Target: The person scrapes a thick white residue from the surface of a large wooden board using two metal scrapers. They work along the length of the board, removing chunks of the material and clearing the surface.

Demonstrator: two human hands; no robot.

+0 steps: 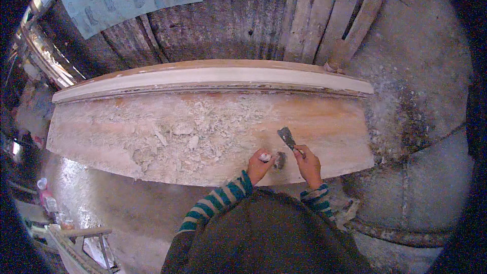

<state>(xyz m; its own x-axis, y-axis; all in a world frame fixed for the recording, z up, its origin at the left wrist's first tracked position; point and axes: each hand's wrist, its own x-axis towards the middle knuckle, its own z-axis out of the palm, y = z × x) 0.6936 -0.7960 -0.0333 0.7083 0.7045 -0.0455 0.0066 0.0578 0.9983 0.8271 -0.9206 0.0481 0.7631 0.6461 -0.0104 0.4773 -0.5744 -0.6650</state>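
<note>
Both forearms, in striped sleeves, come up from the lower edge to the near edge of a long wooden panel (324,122). The right hand (308,165) is bent at the wrist, its grip closed around the handle of a putty knife (287,138), whose blade points up and away over the panel's right part. The left hand (259,165) sits just beside it, fingers curled around a small pale lump of putty (265,157). Flakes of scraped white coating (193,132) lie scattered across the panel's middle.
</note>
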